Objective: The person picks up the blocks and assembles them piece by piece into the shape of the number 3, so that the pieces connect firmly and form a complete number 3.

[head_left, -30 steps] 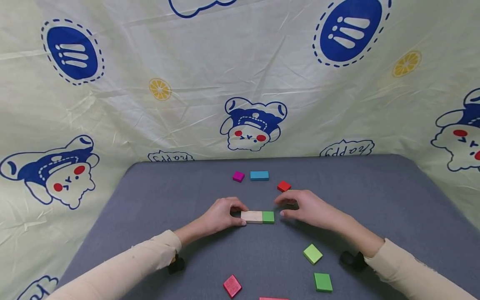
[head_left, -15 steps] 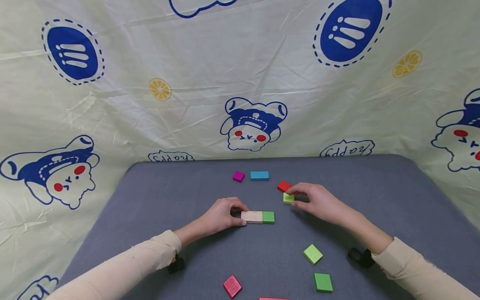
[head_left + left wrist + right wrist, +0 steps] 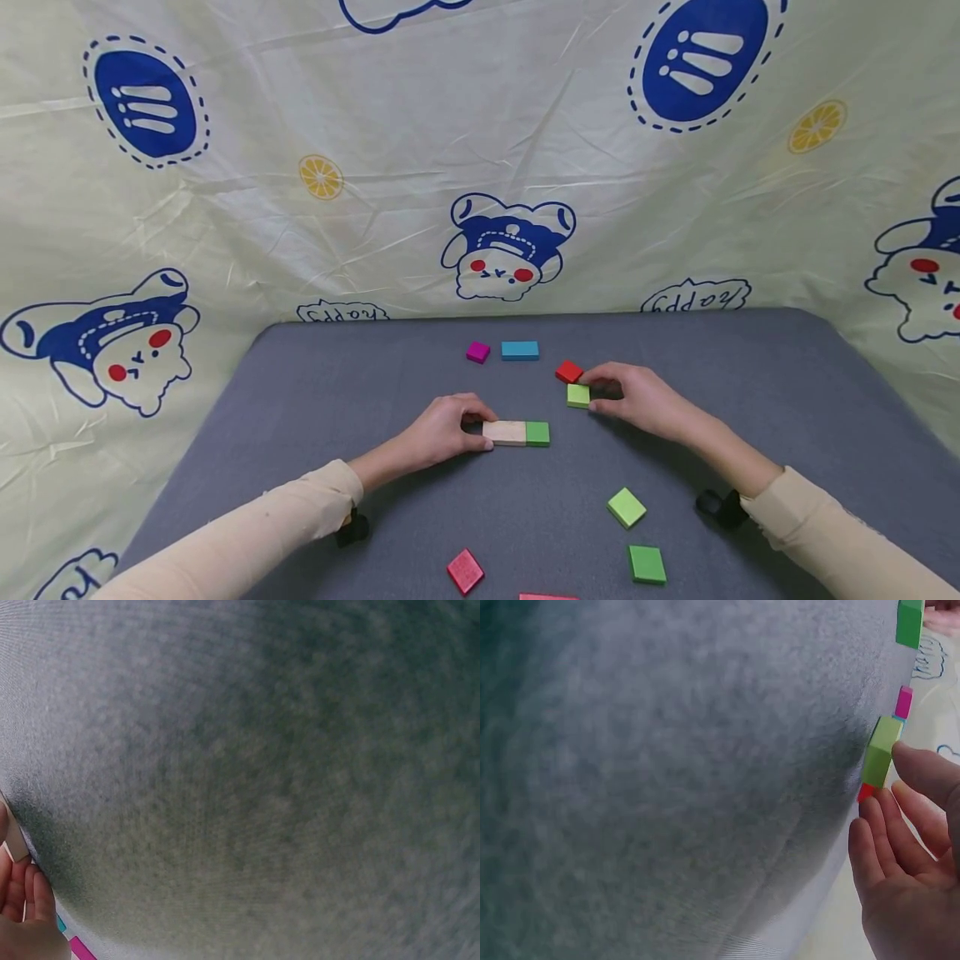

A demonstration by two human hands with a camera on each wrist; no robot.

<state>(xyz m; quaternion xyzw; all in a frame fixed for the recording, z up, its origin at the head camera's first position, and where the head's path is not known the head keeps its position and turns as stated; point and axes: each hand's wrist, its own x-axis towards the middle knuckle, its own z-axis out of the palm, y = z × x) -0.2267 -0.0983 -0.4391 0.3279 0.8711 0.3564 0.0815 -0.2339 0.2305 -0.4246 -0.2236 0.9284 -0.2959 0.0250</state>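
Note:
My left hand [image 3: 448, 429] pinches the left end of a pale wooden block [image 3: 507, 433] between thumb and fingers. A green block [image 3: 537, 433] butts against that block's right end, the two lying in a row. To the right, my right hand [image 3: 637, 400] holds a lime-green block [image 3: 577, 396] by its right side, thumb at the near edge and a fingertip at the far one. Just behind it sits a red block [image 3: 569, 372]. In the right wrist view the thumb lies against the lime-green block [image 3: 881, 754].
Magenta [image 3: 477, 352] and blue [image 3: 520, 351] blocks lie farther back. Nearer the front are another lime-green block [image 3: 626, 507], a larger green block [image 3: 647, 564], a pinkish-red block [image 3: 465, 572] and a partly cut-off red one [image 3: 549, 597]. Behind the grey table [image 3: 337, 367] hangs a printed cloth [image 3: 375, 242].
My right hand has moved a little right and back, away from the green block's end, and the lime-green block now shows in its fingers. The left hand stays on the wooden block.

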